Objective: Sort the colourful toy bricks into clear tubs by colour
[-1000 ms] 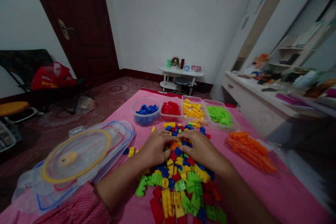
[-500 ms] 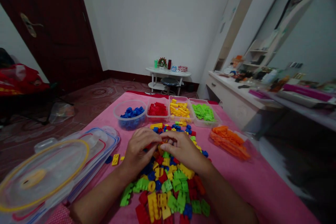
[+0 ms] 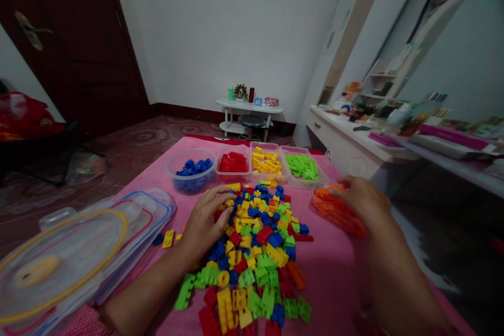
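Note:
A long pile of loose toy building bricks (image 3: 252, 241) in red, yellow, green and blue spreads over the pink cloth. My left hand (image 3: 207, 220) rests at the pile's upper left edge, its thumb and fingers apart and bent. Its fingertips are beside a yellow brick (image 3: 229, 202); I see nothing held between thumb and fingers. Over on the right, my right hand (image 3: 366, 203) reaches above a clear container of orange bricks (image 3: 334, 211). It is blurred, and its fingertips point down at those bricks. Whether it holds a brick cannot be made out.
Along the back stand containers of blue bricks (image 3: 194, 168), red bricks (image 3: 233, 163), yellow bricks (image 3: 268, 161) and green bricks (image 3: 302, 167). Stacked clear lids (image 3: 90, 241) with coloured rims lie at the left. A white dresser (image 3: 346, 139) stands beyond the table on the right.
My right hand has left the pile, where it met my left hand, and moved right to the orange bricks. My left hand stays at the pile, its fingers further apart.

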The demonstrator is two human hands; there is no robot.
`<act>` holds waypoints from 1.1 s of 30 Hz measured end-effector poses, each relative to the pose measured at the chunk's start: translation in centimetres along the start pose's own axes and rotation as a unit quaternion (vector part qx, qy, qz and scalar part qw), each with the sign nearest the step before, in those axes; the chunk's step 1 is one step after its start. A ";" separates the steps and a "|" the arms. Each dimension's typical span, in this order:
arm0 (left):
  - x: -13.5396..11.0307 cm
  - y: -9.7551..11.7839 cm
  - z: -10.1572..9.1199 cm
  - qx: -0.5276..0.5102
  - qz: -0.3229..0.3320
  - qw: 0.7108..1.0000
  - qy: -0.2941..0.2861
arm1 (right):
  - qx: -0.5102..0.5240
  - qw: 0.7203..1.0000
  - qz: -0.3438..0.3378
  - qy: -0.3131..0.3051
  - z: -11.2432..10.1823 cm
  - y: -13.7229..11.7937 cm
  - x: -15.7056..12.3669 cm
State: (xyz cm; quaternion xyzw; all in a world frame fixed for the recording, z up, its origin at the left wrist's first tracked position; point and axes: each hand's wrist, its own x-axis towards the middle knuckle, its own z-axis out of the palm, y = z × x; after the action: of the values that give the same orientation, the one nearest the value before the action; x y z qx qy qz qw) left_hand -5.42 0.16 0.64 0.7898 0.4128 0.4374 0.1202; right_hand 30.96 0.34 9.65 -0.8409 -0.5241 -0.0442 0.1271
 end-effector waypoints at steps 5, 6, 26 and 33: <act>0.1 -0.5 0.4 0.013 -0.007 0.998 -0.055 | 0.127 0.982 -0.137 0.007 1.7 -4.0 -1.5; 0.1 -0.6 0.5 0.019 -0.010 0.998 -0.066 | 0.178 0.967 -0.183 -0.017 2.4 -5.4 -2.1; 1.4 -0.1 1.5 0.040 0.033 0.985 -0.163 | 0.286 0.870 -0.365 -0.169 6.5 -12.2 -6.5; 1.5 0.5 0.5 0.030 0.040 0.987 -0.151 | 0.151 0.868 -0.398 -0.256 2.2 -10.4 -8.0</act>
State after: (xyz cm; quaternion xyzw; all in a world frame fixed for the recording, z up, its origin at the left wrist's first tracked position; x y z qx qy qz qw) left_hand -4.31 1.09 1.53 0.8662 0.3708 0.3047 0.1395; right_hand 17.99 -1.73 7.64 -0.5130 -0.8290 0.2053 0.0856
